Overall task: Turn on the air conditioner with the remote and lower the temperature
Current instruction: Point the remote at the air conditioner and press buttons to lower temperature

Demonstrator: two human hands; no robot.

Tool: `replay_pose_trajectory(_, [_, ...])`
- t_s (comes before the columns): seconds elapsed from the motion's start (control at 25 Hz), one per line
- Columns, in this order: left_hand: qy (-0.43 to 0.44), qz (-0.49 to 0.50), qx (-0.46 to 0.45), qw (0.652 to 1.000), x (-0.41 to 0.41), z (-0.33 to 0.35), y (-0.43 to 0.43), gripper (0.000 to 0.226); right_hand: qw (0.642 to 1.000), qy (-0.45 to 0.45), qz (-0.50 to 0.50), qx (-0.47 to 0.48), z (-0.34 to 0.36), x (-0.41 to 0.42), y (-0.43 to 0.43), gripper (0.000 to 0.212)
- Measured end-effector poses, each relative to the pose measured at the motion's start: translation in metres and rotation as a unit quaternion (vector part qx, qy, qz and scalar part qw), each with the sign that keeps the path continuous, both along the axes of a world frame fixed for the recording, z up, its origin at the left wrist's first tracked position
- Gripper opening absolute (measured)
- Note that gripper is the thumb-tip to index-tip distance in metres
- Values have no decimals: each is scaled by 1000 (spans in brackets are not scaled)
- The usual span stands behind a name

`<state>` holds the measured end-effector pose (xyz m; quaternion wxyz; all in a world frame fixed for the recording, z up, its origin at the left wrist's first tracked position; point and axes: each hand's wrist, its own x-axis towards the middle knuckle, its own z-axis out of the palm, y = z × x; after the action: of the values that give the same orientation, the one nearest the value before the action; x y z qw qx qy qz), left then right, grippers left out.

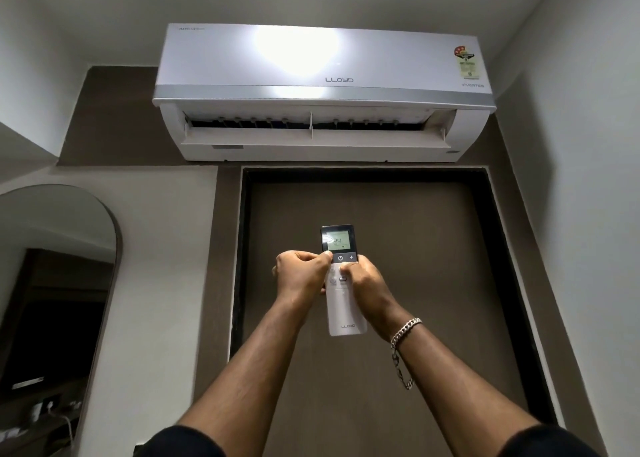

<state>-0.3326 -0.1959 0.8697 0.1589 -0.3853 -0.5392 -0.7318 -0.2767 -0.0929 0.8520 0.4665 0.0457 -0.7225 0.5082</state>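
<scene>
A white wall air conditioner (322,92) hangs high above a brown door, and its front flap stands swung open below the vents. I hold a white remote (344,312) upright in both hands, pointed up at the unit. Its dark-framed screen (337,240) reads 24. My left hand (303,276) grips the remote's left side, thumb beside the power button. My right hand (363,278) wraps the right side, and its thumb rests on a button just below the plus key. A silver chain bracelet circles my right wrist.
A brown door (398,283) in a dark frame fills the wall ahead. An arched mirror (52,283) stands at the left, with small items on a shelf near its foot. White walls close in on both sides.
</scene>
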Motion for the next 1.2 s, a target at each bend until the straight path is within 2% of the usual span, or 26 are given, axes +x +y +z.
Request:
replay_pose_trajectory(0.52, [26,2,-10,1000,5,-3,-3,9,1000,-4,-6,26,1,10,-3,41])
replay_pose_trajectory(0.76, [35,0,-15,999,7,-2,-5,11,999,-15,-1,29,0,13,-2,33])
replay_pose_trajectory(0.92, [27,-8,-14,1000,8,-2,-6,9,1000,-6,5,30,0,14,-5,42])
replay_pose_trajectory(1.2, [35,2,-14,999,8,2,-9,11,999,-11,19,24,3,15,-8,39])
